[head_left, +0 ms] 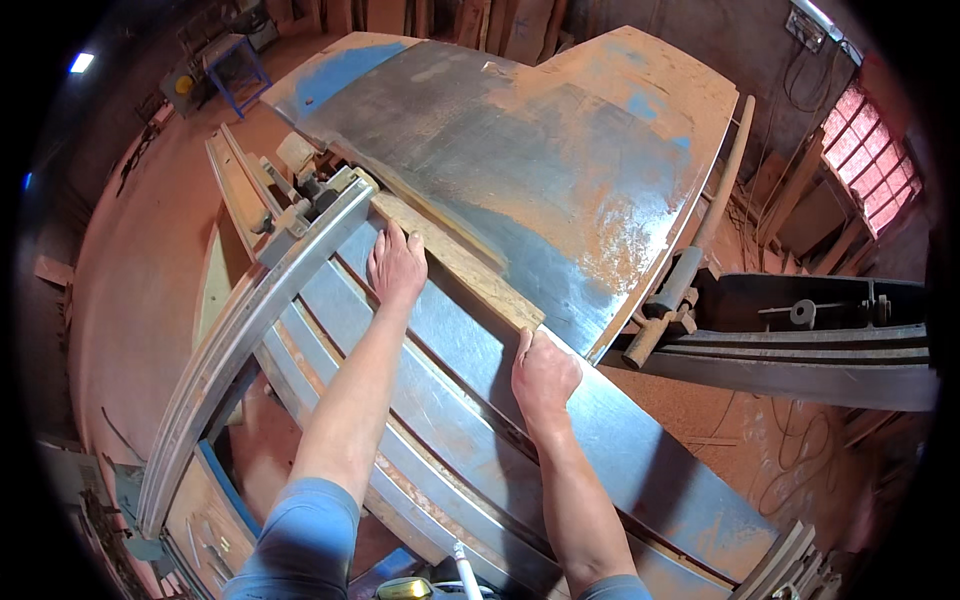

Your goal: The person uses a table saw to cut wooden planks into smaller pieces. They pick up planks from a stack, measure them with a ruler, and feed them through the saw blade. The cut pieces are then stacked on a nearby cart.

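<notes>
A wooden plank (465, 268) lies just above centre, slanting from 11 o'clock toward 4 o'clock, over a slatted metal table (450, 310). The left hand (396, 262), at 10 o'clock, has its fingers bent against the plank's near edge — whether they grip or merely press, I cannot tell. The right hand (545, 375), between 4 and 5 o'clock, is clenched on the plank's lower end, thumb uppermost. At 9 o'clock a metal rail (270, 298) curves alongside the slats; from 12 to 1 o'clock a broad metal sheet (560, 150) spreads out, dusted orange-brown — and a barred window (870, 160) glows at 2 o'clock.
</notes>
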`<move>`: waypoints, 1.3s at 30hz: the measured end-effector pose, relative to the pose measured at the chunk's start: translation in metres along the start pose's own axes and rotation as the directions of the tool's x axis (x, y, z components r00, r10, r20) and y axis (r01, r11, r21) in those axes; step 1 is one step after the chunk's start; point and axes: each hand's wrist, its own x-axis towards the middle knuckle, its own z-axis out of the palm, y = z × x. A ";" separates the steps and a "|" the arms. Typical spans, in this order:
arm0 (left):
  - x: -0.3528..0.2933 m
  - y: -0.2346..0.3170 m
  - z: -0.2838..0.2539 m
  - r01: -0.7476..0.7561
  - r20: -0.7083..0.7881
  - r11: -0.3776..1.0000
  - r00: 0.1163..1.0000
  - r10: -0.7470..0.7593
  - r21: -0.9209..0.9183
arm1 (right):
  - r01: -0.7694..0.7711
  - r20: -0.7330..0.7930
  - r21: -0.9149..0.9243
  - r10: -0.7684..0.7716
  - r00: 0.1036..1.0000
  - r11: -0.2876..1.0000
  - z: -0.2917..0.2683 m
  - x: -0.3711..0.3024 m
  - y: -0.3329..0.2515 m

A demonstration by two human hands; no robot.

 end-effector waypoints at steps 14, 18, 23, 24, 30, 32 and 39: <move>0.008 -0.005 0.001 0.004 0.022 1.000 1.000 -0.004 0.016 | 0.037 -0.032 -0.040 -0.039 0.999 0.998 0.011 0.007 -0.003; 0.011 -0.012 0.003 0.005 0.015 1.000 1.000 -0.005 0.016 | -0.001 0.042 -0.006 0.001 0.999 1.000 0.007 0.009 -0.008; 0.014 -0.010 0.004 0.011 0.022 1.000 1.000 -0.011 -0.004 | 0.027 0.001 -0.030 -0.027 1.000 0.999 0.011 0.011 -0.009; 0.015 -0.011 0.004 0.013 0.024 1.000 1.000 -0.013 0.000 | 0.033 -0.014 -0.039 -0.034 0.999 0.999 0.011 0.012 -0.011; 0.021 -0.015 0.004 0.031 0.042 0.999 0.999 -0.031 0.010 | 0.057 -0.028 -0.043 -0.059 0.998 0.997 0.016 0.014 -0.013; 0.022 -0.015 0.002 0.035 0.054 0.999 0.998 -0.036 0.008 | 0.041 -0.013 -0.044 -0.041 0.999 0.998 0.015 0.016 -0.015; 0.028 -0.022 0.004 0.034 0.055 0.999 0.998 -0.035 0.021 | 0.033 0.022 -0.061 -0.032 0.999 0.998 0.020 0.020 -0.021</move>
